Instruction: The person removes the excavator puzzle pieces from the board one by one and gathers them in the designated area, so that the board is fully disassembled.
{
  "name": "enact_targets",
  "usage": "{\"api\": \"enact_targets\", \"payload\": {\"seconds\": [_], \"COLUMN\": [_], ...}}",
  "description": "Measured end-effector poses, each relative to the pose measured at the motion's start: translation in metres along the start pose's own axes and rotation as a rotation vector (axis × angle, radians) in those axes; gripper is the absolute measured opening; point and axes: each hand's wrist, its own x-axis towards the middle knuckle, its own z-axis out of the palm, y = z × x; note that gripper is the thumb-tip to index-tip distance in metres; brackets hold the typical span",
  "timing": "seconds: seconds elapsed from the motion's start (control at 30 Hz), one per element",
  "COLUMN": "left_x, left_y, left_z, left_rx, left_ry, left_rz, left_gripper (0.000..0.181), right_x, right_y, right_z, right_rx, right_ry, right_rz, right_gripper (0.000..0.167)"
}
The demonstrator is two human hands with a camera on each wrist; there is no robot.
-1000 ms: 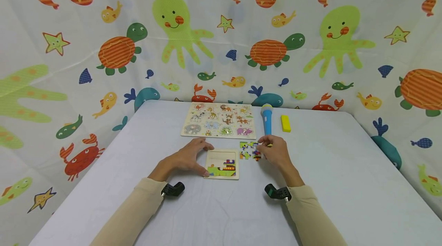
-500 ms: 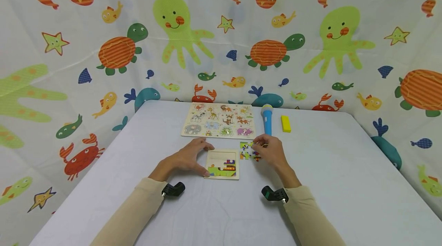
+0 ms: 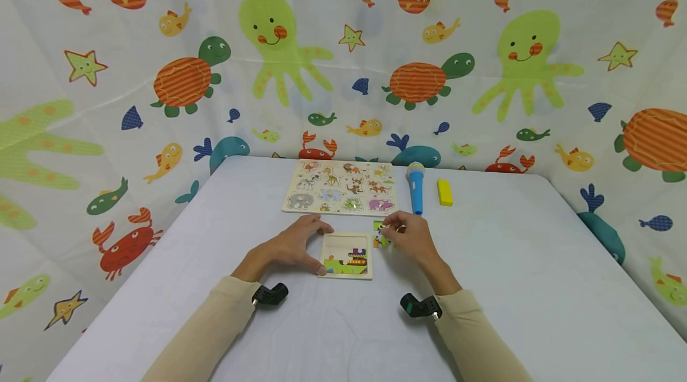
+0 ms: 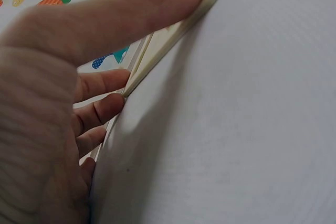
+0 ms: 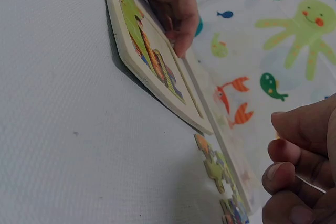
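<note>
The small wooden puzzle tray (image 3: 325,245) lies on the table, its lower part filled with green and striped picture pieces. My left hand (image 3: 292,243) holds its left side, thumb on the near corner and fingers at the far edge; the left wrist view shows the thumb (image 4: 157,9) over the rim. To the tray's right, my right hand (image 3: 415,239) is above loose jigsaw pieces (image 3: 378,241), hiding some of them. In the right wrist view its fingers are curled, with a small orange-tan bit of a puzzle piece (image 5: 277,136) showing between the fingertips. Several loose pieces (image 5: 214,171) lie below.
Behind the tray lies a large animal peg puzzle board (image 3: 338,211). A blue toy microphone (image 3: 415,191) and a yellow block (image 3: 444,192) are to its right. A sea-animal cloth (image 3: 343,102) hangs along the back of the white-covered table (image 3: 537,263).
My right hand has moved left over the loose pieces toward the tray, covering more of them and uncovering the microphone's lower end. My left hand and the tray have stayed in place.
</note>
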Motion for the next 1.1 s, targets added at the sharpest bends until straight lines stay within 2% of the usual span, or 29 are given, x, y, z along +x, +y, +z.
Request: {"api": "enact_targets", "payload": {"seconds": [0.17, 0.63, 0.9, 1.1], "left_x": [-0.001, -0.002, -0.002, -0.001], "left_y": [0.002, 0.003, 0.003, 0.004], "left_z": [-0.001, -0.003, -0.003, -0.003], "left_rx": [-0.001, -0.006, -0.007, -0.004], "left_ry": [-0.003, -0.004, -0.006, -0.003], "left_rz": [0.008, 0.010, 0.016, 0.009], "left_gripper": [0.090, 0.090, 0.090, 0.089], "right_x": [-0.001, -0.006, -0.008, -0.009], "right_y": [0.001, -0.005, -0.008, -0.011], "right_z": [0.003, 0.014, 0.019, 0.019], "right_rx": [0.011, 0.057, 0.029, -0.015], "right_ry": [-0.023, -0.155, -0.231, -0.277], "right_rz": [-0.014, -0.028, -0.001, -0.011], "right_gripper": [0.013, 0.017, 0.021, 0.022]}}
